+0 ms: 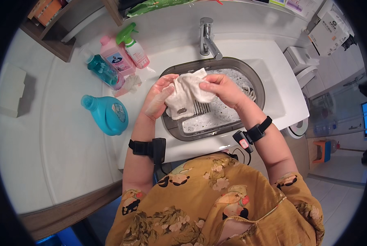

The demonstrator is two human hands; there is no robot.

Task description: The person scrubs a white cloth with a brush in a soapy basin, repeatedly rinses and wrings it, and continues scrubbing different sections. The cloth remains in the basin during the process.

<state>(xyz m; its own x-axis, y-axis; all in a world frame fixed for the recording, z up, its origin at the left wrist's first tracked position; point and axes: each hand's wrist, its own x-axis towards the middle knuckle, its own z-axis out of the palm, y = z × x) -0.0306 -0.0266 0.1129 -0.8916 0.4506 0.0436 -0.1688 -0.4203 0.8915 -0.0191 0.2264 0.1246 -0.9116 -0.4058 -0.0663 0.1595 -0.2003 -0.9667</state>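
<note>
A wet cream-coloured cloth item (183,100), with a small dark patch near its lower edge, is held up between my two hands. My left hand (161,97) grips its left side, thumb on top. With thumb and fingers pinched, my right hand (220,89) holds the upper right part. Below the cloth is a grey plastic basin (258,80) standing in the white sink (278,101). Soapy water (223,115) with foam fills much of it. A ribbed washboard part (202,108) shows beside the cloth. Striped fabric (249,92) lies at the basin's right side.
A chrome faucet (210,40) rises behind the basin. Left of it stand a green-topped spray bottle (135,49), a pink bottle (117,57), a teal bottle (105,70) and a blue detergent bottle (108,115). A crumpled cloth or tissue (131,84) lies beside them.
</note>
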